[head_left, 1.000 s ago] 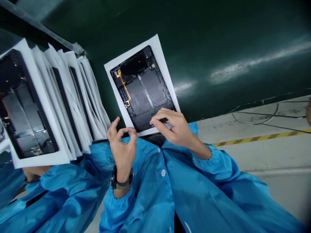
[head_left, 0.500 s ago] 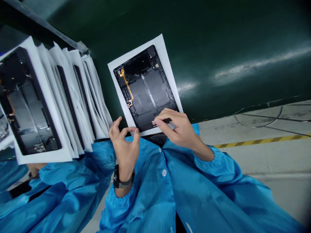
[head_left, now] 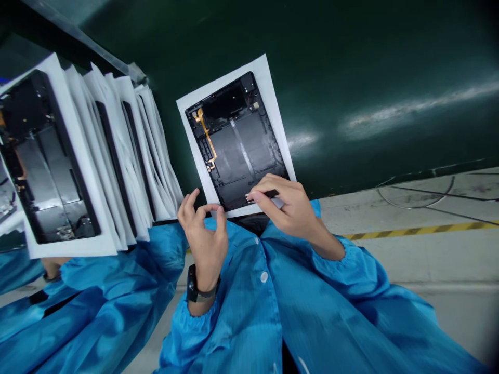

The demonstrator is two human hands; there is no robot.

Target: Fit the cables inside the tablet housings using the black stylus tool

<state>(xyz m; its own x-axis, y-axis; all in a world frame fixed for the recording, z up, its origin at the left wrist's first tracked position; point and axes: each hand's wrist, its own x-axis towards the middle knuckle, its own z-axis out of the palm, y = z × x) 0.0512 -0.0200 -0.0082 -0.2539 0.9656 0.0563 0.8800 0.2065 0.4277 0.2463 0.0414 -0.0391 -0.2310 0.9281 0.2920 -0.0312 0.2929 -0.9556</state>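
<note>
An opened black tablet body [head_left: 238, 145] with an orange flex cable lies on a white sheet [head_left: 268, 83] on the dark green table. My right hand [head_left: 290, 205] is closed on a thin black tool [head_left: 267, 195], whose tip rests at the near edge of the tablet. My left hand [head_left: 205, 234] hovers just left of the sheet's near corner, thumb and forefinger pinched together with the other fingers raised; whatever the pinch holds is too small to name. A dark watch sits on that wrist.
A row of several more tablets on white sheets [head_left: 97, 156] leans at the left, the nearest one [head_left: 47, 161] facing me. The green table edge [head_left: 390, 174] runs right; beyond it lies grey floor with a yellow-black stripe [head_left: 421, 228]. Another blue sleeve [head_left: 97, 306] fills the lower left.
The view has drifted slightly, shifting everything a little to the right. Both hands keep their pose at the tablet's near edge.
</note>
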